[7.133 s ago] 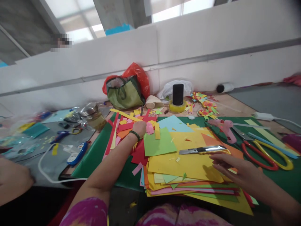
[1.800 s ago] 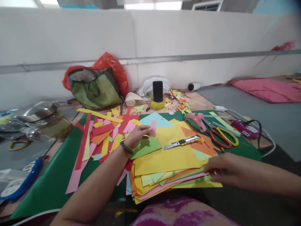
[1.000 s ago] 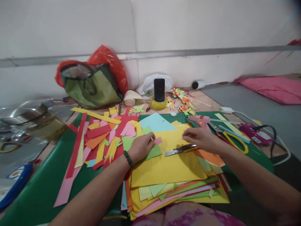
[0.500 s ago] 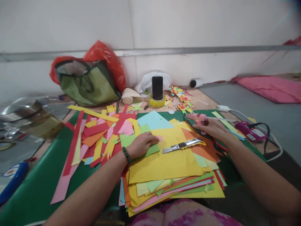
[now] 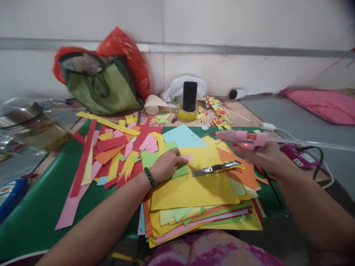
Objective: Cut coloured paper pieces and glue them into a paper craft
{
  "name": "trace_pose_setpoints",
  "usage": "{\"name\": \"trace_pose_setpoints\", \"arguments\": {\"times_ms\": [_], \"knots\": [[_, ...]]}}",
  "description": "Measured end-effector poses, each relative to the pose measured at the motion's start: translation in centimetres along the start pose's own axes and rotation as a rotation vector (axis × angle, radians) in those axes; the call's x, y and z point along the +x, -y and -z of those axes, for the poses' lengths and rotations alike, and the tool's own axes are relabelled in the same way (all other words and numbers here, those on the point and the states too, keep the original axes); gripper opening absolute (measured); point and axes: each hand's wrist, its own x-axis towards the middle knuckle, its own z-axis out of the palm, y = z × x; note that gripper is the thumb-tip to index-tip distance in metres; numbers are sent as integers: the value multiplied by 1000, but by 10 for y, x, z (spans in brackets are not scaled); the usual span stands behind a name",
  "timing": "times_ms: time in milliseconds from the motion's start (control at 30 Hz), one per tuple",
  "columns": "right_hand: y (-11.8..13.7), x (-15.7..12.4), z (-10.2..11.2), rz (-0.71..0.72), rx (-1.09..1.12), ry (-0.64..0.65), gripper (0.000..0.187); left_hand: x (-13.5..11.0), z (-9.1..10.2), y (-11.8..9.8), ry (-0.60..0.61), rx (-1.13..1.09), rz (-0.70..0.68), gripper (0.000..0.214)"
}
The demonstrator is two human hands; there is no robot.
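Note:
My right hand (image 5: 263, 155) is wrapped round the grip of a pink glue gun (image 5: 244, 138), its small light glowing and a long clear glue stick jutting out the back. The gun is lifted over the right part of the paper stack, its tip pointing left. My left hand (image 5: 168, 162), with a green bead bracelet, rests on green paper (image 5: 181, 171); its closed fingertips meet a small pink paper piece (image 5: 189, 158). Under that lies a yellow sheet (image 5: 194, 195) atop stacked coloured paper. A utility knife (image 5: 217, 168), blade to the left, lies on the sheet between my hands.
Coloured paper scraps (image 5: 113, 147) cover the green mat (image 5: 33, 207) at left. Behind stand a phone (image 5: 190, 96) on a yellow tape roll (image 5: 188, 114), paper flowers (image 5: 220, 114) and a green bag (image 5: 102, 92). A purple power strip (image 5: 298, 155) is at right, a glass jug (image 5: 36, 125) at left.
My right hand has raised the glue gun off the mat area, up and to the right, towards me. My left hand stays at the pink piece. The view has shifted slightly.

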Motion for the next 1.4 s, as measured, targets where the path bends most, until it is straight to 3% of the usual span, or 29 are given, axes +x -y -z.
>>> {"name": "trace_pose_setpoints", "arguments": {"times_ms": [100, 233, 767, 1033, 1300, 1400], "knots": [[4, 5, -20, 57, 120, 293, 42, 0, 0, -1, -7, -17, 5, 31], [-3, 11, -36, 5, 96, 395, 40, 0, 4, -5, 19, -11, 23, 31], [-7, 31, -50, -51, -153, 352, 30, 1, 7, -8, 34, -3, 67, 34], [0, 32, -45, -43, -144, 420, 30, 1, 8, -10, 22, 22, 74, 34], [-4, 35, -51, -121, -222, 357, 28, 1, 7, -9, 2, 11, 70, 33], [-3, 33, -48, -80, -213, 382, 27, 1, 7, -9, 2, 19, 63, 34]]}}
